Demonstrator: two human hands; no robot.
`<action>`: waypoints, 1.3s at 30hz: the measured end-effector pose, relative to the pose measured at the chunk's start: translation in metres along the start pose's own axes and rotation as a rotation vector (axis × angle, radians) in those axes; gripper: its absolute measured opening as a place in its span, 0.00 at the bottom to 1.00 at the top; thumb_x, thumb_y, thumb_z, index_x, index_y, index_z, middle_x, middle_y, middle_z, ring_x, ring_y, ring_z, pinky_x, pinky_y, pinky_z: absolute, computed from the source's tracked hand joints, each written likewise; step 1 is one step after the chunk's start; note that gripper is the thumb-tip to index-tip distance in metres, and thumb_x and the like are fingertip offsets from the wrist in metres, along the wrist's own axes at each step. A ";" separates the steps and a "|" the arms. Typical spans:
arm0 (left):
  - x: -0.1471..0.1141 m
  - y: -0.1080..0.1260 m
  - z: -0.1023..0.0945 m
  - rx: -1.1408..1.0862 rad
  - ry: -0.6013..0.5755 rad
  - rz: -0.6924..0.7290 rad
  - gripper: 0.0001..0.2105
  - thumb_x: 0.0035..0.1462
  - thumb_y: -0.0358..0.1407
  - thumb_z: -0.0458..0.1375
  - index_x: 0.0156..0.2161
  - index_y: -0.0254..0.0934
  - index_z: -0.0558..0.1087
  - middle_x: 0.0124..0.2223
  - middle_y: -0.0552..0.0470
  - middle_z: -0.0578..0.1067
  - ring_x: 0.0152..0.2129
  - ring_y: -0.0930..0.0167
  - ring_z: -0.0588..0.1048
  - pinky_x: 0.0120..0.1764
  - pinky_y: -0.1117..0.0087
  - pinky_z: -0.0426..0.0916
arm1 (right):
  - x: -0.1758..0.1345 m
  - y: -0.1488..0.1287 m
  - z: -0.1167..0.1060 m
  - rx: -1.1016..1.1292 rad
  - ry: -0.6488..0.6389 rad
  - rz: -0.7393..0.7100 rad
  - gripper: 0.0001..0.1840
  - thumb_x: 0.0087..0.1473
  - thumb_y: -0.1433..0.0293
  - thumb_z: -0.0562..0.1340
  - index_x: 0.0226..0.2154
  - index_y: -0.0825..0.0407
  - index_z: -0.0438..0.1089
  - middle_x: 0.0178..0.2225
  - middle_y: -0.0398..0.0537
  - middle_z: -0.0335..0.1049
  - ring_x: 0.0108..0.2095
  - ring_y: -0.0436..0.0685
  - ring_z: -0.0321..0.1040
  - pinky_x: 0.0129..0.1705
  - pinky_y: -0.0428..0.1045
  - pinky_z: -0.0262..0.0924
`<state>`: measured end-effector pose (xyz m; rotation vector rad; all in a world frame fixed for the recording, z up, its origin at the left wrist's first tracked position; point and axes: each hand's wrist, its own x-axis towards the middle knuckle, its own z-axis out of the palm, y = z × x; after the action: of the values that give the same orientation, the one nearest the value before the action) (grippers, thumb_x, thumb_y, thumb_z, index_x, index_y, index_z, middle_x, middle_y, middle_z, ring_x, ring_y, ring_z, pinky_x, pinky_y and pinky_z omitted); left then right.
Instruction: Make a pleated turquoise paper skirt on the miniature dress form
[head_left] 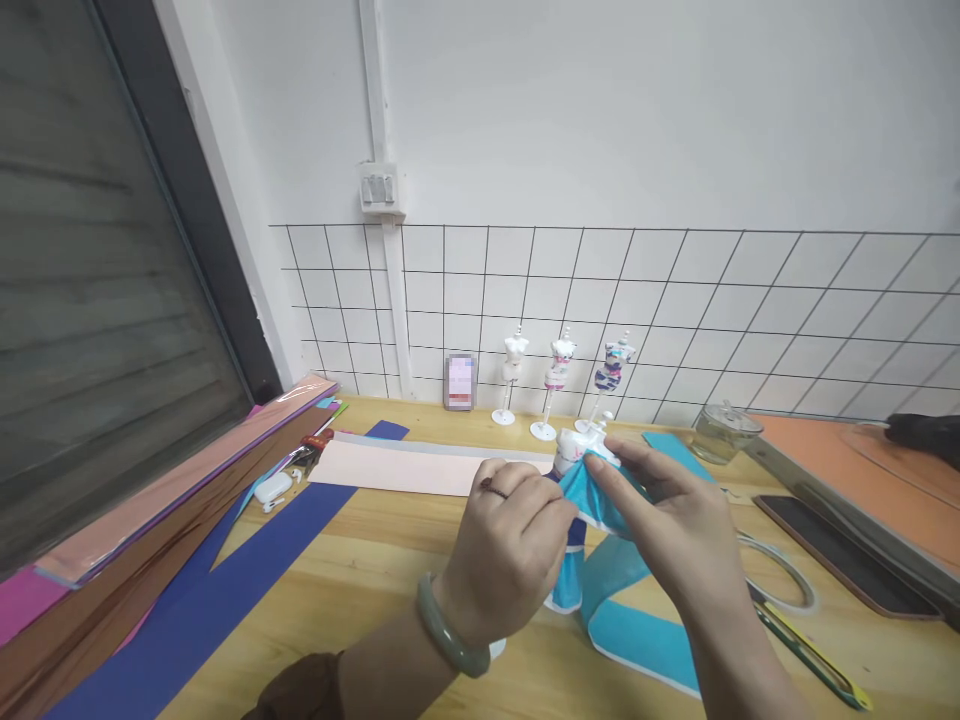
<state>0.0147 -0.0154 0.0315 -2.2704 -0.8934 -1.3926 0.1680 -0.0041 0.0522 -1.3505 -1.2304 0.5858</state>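
Observation:
A small white dress-form mannequin (576, 448) stands before me, its torso partly hidden behind my hands. Against its front lies gathered turquoise crepe paper (592, 492) with a white edge, and a long tail of the strip (649, 640) loops down onto the table. My left hand (517, 540), closed in a fist, grips the paper's left side; a green bangle circles that wrist. Thumb and fingers of my right hand (675, 520) pinch the gathered paper on the right, close to the mannequin's chest. Some dark blue paper shows beneath the folds.
Three more mini mannequins (559, 365) and a phone (460, 382) line the wall. Pale pink (405, 465) and dark blue paper strips (217, 610) lie left, near an earbud case (273, 487). Rightward are a glass cup (724, 432), tape roll (787, 575), yellow-green cutter (814, 655) and dark phone (844, 555).

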 end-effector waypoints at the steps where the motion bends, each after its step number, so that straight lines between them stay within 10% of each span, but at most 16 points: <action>1: 0.000 0.000 -0.001 -0.028 -0.017 -0.011 0.11 0.55 0.21 0.50 0.32 0.34 0.73 0.30 0.50 0.74 0.32 0.69 0.69 0.36 0.64 0.61 | 0.000 0.000 0.000 -0.002 0.001 -0.011 0.25 0.40 0.52 0.68 0.37 0.52 0.76 0.37 0.52 0.77 0.40 0.66 0.72 0.33 0.54 0.69; 11: 0.014 -0.005 -0.024 -0.641 -0.164 -0.413 0.11 0.53 0.24 0.51 0.35 0.36 0.75 0.33 0.49 0.75 0.32 0.71 0.73 0.38 0.68 0.69 | 0.000 0.001 0.000 -0.002 0.011 -0.081 0.22 0.41 0.53 0.67 0.36 0.49 0.76 0.38 0.50 0.76 0.40 0.65 0.72 0.32 0.54 0.68; 15: 0.014 -0.008 -0.023 -0.504 -0.056 -0.617 0.06 0.53 0.31 0.58 0.38 0.36 0.72 0.37 0.50 0.75 0.38 0.68 0.73 0.45 0.64 0.67 | -0.002 -0.001 0.001 -0.017 -0.015 -0.113 0.21 0.42 0.53 0.67 0.36 0.49 0.76 0.38 0.50 0.76 0.39 0.64 0.72 0.31 0.54 0.69; 21: 0.010 -0.015 -0.017 -0.772 -0.214 -0.776 0.23 0.53 0.40 0.61 0.55 0.43 0.65 0.52 0.50 0.73 0.49 0.66 0.70 0.53 0.61 0.64 | -0.010 -0.005 0.008 -0.012 -0.079 -0.190 0.17 0.44 0.56 0.67 0.35 0.48 0.77 0.38 0.49 0.77 0.37 0.61 0.73 0.35 0.54 0.70; 39: 0.007 -0.025 -0.003 -1.029 -0.208 -0.892 0.13 0.53 0.36 0.61 0.42 0.36 0.66 0.41 0.47 0.75 0.39 0.68 0.74 0.42 0.66 0.68 | -0.005 0.000 0.011 -0.036 -0.295 -0.202 0.20 0.49 0.53 0.63 0.38 0.50 0.75 0.39 0.50 0.77 0.41 0.61 0.72 0.42 0.53 0.67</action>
<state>-0.0012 0.0042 0.0378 -2.8947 -1.6764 -2.4518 0.1565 -0.0041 0.0481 -1.1790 -1.6023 0.6362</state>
